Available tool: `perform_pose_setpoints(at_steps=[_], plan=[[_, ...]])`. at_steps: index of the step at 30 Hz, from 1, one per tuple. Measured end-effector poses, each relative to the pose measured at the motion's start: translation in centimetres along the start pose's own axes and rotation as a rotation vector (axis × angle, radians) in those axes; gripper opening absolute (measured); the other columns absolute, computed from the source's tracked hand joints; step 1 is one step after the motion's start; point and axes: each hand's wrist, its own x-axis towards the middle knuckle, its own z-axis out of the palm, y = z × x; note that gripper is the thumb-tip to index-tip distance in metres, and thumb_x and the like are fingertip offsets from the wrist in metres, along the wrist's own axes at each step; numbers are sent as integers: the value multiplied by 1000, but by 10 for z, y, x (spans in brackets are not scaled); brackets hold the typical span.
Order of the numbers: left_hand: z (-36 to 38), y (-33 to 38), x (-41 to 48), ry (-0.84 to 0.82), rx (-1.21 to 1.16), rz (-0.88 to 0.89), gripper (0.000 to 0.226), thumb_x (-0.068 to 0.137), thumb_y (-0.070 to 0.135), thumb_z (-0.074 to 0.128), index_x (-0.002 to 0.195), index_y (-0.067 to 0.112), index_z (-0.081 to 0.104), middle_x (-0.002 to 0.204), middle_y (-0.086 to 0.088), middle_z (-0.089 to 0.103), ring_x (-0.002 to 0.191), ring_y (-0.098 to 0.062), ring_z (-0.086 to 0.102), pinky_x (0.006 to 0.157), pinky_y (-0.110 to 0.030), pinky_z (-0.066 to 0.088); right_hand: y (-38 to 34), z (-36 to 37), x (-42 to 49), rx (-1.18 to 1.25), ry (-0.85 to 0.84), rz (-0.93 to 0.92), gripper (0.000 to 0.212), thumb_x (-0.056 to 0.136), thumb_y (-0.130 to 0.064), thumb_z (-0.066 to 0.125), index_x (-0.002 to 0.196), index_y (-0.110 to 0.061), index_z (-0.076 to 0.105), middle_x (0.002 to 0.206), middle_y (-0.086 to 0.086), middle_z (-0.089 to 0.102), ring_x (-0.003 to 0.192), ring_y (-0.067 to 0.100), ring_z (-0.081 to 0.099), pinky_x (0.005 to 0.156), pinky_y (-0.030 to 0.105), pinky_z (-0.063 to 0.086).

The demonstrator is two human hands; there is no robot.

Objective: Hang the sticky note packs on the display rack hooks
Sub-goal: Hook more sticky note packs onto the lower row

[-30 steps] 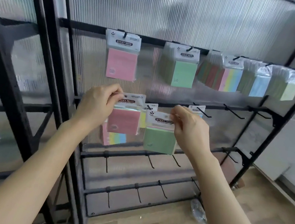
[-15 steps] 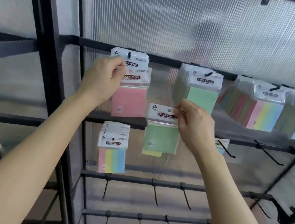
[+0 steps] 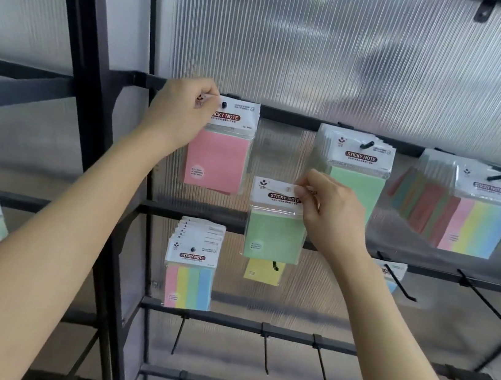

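Seating of the pink pack point(image 3: 218, 159) on the top-left hook point(image 3: 224, 103) is judged the step in hand: its header is pinched by the left hand point(image 3: 179, 115), and the hook tip shows through the hole. The header should be pushed squarely back along the hook before release. The green pack point(image 3: 272, 234), pinched at its header by the right hand point(image 3: 332, 217), is held unhung below the green stack point(image 3: 357, 185).

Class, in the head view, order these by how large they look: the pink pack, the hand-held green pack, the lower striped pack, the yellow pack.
1. pink pack
2. hand-held green pack and lower striped pack: too alike to rank
3. yellow pack, mostly hidden behind the green one
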Motion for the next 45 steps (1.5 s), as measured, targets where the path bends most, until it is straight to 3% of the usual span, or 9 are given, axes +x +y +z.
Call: perform_pose_setpoints(at_steps=[6, 9, 13, 19, 24, 28, 36, 41, 45], plan=[[5, -6, 0, -12, 91, 18, 14, 91, 18, 51, 87, 14, 63, 86, -4, 61, 77, -21, 52, 63, -32, 39, 2, 5, -3, 7, -5, -3, 10, 87, -8, 55, 78, -10, 56, 71, -1, 59, 64, 20, 48, 49, 21, 28], [7, -9, -1, 40, 140, 88, 14, 91, 20, 53, 88, 8, 60, 92, -7, 61, 84, -24, 54, 69, -38, 44, 3, 6, -5, -2, -13, 5, 9, 87, -9, 54, 79, -10, 56, 74, 1, 60, 67, 22, 52, 50, 29, 32], [10, -12, -5, 117, 143, 125, 13, 90, 19, 57, 92, 7, 53, 98, -7, 58, 92, -22, 52, 74, -36, 41, 4, 4, -8, -19, -25, 26, 8, 88, -10, 53, 81, -10, 56, 75, 0, 59, 69, 23, 52, 53, 32, 35], [16, -11, -17, 210, 205, 131, 24, 89, 17, 54, 109, 3, 52, 112, -17, 53, 106, -32, 46, 86, -41, 37, 2, -8, -14, -68, -21, 69, 10, 90, -12, 52, 80, -12, 54, 78, -1, 59, 71, 20, 49, 50, 23, 27], [22, 1, -38, 282, 232, 216, 38, 83, 9, 53, 120, 4, 48, 124, -17, 47, 114, -32, 39, 92, -37, 29, 5, -17, -23, -126, -33, 120, 9, 91, -14, 50, 85, -12, 56, 82, -1, 61, 76, 21, 53, 57, 32, 38], [35, 8, -64, 199, 227, 303, 42, 82, 8, 54, 123, 4, 46, 133, -15, 45, 122, -29, 36, 97, -41, 27, 7, -25, -31, -149, -24, 162, 10, 91, -13, 50, 88, -10, 58, 83, 0, 63, 77, 22, 53, 56, 31, 35], [71, 19, -102, -90, 298, 401, 52, 86, 25, 36, 135, 9, 36, 143, -13, 38, 130, -28, 33, 104, -46, 26, 17, -44, -41, -183, 4, 197, 9, 91, -14, 52, 87, -11, 59, 77, -7, 55, 78, 19, 52, 56, 30, 28], [83, 24, -101, -107, 381, 387, 54, 87, 30, 36, 137, 10, 35, 143, -13, 38, 132, -29, 32, 106, -41, 18, 32, -64, -27, -162, 29, 220, 8, 89, -13, 54, 86, -11, 60, 71, -6, 50, 72, 20, 48, 57, 29, 27], [87, 32, -99, -97, 418, 365, 54, 88, 32, 34, 137, 9, 38, 144, -13, 38, 133, -29, 32, 107, -47, 20, 42, -80, 1, -144, 41, 237, 10, 90, -14, 52, 91, -11, 62, 74, -5, 50, 75, 17, 44, 61, 27, 26]])
